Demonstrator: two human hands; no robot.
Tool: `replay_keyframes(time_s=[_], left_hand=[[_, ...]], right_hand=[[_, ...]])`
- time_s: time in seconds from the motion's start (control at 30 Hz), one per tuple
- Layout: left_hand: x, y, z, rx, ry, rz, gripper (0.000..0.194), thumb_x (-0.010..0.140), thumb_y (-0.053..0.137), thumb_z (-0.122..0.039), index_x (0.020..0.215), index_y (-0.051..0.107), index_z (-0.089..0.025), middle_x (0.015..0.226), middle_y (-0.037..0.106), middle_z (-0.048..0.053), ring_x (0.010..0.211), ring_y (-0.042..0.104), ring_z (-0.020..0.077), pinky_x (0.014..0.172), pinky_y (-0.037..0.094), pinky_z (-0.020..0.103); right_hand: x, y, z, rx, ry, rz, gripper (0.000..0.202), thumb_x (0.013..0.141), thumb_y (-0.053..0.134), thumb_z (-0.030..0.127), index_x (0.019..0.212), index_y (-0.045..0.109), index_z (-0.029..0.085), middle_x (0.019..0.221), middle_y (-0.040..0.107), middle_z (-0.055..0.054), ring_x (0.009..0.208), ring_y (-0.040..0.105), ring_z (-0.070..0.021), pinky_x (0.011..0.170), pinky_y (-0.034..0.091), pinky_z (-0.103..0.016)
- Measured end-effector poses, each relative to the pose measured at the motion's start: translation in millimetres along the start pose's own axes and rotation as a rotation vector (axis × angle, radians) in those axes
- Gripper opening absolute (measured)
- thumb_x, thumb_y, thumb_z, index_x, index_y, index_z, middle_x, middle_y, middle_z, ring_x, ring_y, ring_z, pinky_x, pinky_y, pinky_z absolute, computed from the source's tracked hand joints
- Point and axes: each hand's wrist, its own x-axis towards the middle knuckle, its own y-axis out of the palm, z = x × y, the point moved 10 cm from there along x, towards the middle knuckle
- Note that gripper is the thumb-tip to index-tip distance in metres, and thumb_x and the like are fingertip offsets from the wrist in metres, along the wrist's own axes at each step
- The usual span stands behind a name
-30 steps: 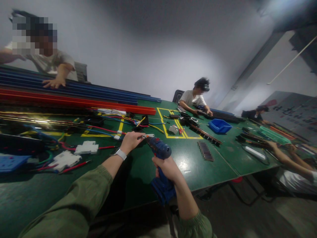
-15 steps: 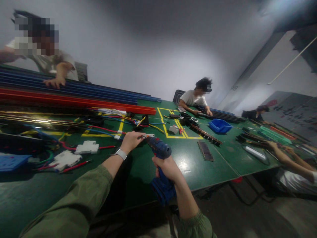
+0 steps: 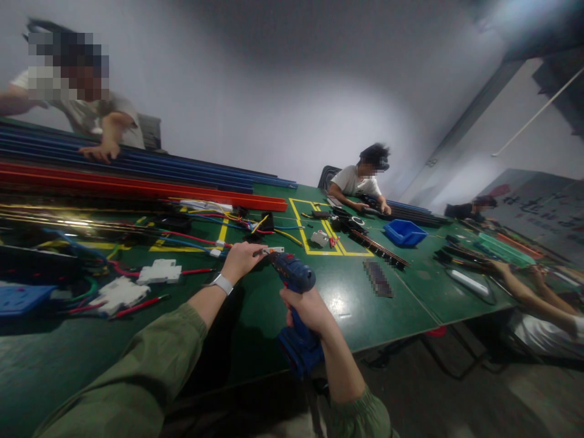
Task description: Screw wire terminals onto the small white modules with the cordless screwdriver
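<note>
My right hand [image 3: 310,309] is wrapped round the grip of a blue cordless drill [image 3: 294,272], whose nose points forward and left. The battery end of the drill hangs below the hand, near the table's front edge. My left hand [image 3: 241,261], with a pale watch band at the wrist, pinches a small white part [image 3: 276,249] right at the drill's tip. The fingertips and the drill's nose hide most of that part, and the bit's contact cannot be made out. Left of this hand lie white circuit breakers [image 3: 159,271] with red wires.
Red trunking [image 3: 219,196] and blue strips [image 3: 182,173] lie along the back left. A blue socket box [image 3: 22,298] stands at the left. Right of the drill are a dark pixelated slab [image 3: 378,278], a copper-coloured strip [image 3: 381,248] and a blue bin [image 3: 405,232]. Several co-workers sit around the table.
Both my hands and the drill stay in almost the same place. Only very slight shifts show in the view and in the co-workers' hands.
</note>
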Motion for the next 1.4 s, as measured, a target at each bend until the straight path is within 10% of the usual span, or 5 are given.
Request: replay_keyframes(time_s=[1.4], left_hand=[[0.5, -4.5, -3.2, -0.009, -0.001, -0.005, 0.032, 0.087, 0.055, -0.045, 0.11, 0.073, -0.033, 0.103, 0.075, 0.004, 0.092, 0.067, 0.0236, 0.08, 0.045, 0.031]], right_hand=[[-2.0, 0.4, 0.0, -0.022, -0.004, -0.007, 0.017, 0.081, 0.056, 0.034, 0.078, 0.049, 0.019, 0.054, 0.05, 0.005, 0.043, 0.058, -0.0144, 0.041, 0.04, -0.022]])
